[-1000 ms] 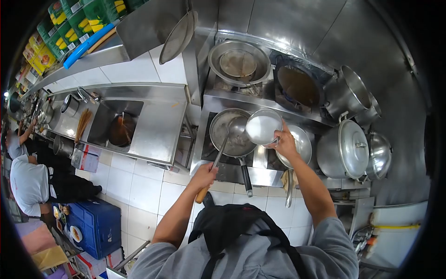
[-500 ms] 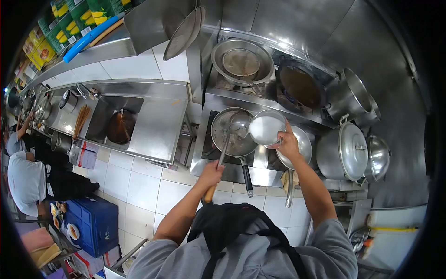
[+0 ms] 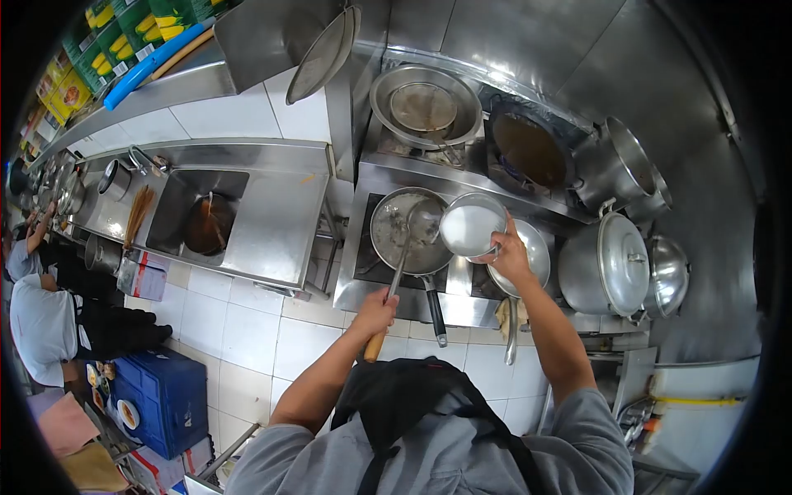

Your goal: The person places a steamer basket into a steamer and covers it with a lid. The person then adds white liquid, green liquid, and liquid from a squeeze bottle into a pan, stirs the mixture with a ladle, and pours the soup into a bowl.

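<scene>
My left hand (image 3: 376, 313) is closed round the long handle of a ladle (image 3: 400, 268), above its wooden end. The ladle's head lies in a frying pan (image 3: 388, 235) with cloudy liquid and pale pieces. My right hand (image 3: 509, 250) grips the rim of a metal bowl (image 3: 473, 227) holding something white. This bowl is beside the frying pan's right edge, partly over a second pan (image 3: 536, 256). The frying pan's black handle (image 3: 435, 312) points toward me.
Behind are a wide basin (image 3: 384, 99) and a dark wok (image 3: 528, 148) of brown liquid. A lidded pot (image 3: 606, 264) stands at right. To the left are a sink (image 3: 175, 210), a blue crate (image 3: 165, 404) and people (image 3: 41, 326) in white shirts.
The ladle's head has shifted within the frying pan, and its handle is more upright in view. My left hand has moved slightly right. My right hand still holds the bowl in nearly the same place.
</scene>
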`<state>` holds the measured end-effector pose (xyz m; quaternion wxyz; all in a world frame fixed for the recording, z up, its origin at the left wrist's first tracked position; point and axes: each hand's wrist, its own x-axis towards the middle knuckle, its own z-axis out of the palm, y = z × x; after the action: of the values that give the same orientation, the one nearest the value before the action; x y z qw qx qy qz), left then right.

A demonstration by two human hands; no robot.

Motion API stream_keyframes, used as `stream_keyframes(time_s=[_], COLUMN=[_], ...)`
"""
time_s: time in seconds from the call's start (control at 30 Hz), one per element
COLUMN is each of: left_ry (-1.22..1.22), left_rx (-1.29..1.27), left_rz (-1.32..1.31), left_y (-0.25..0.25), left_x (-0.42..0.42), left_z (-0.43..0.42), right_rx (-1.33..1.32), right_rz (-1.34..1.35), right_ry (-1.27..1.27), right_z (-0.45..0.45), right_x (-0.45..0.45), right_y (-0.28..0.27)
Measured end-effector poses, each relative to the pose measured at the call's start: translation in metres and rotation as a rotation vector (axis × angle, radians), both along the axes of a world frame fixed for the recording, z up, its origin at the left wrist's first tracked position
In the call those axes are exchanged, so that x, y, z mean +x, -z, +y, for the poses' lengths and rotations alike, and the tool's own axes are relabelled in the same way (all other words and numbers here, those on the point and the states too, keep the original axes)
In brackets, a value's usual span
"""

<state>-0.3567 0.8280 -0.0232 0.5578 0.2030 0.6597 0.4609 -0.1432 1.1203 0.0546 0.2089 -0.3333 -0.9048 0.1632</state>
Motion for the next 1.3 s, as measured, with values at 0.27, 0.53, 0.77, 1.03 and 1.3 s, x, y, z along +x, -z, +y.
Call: stream_keyframes(time_s=[0.27, 0.53, 0.77, 1.03, 1.3], left_ry=[0.076, 0.077, 0.034, 0.125, 0.053], left_rx=[-0.074, -0.031, -0.001, -0.081, 0.08], left_rz=[0.135, -0.063, 0.285, -0.061, 0.32], left_y=[-0.025, -0.006, 0.013, -0.02, 0.029], left_x=[-0.032, -0.008, -0.014, -0.026, 0.014], left_z=[-0.046, -0.025, -0.026, -0.05, -0.008], right_rx=[-0.034, -0.003, 0.02, 0.045, -0.267], right_rz=[-0.029, 0.009, 0.047, 0.08, 0.53], right_ry=[0.022, 0.025, 0.016, 0.1, 0.182], right_z=[-0.008, -0.014, -0.016, -0.032, -0.065], right_x=[0.007, 0.008, 0.02, 0.028, 0.043], right_y=[-0.005, -0.006, 0.005, 0.018, 0.037])
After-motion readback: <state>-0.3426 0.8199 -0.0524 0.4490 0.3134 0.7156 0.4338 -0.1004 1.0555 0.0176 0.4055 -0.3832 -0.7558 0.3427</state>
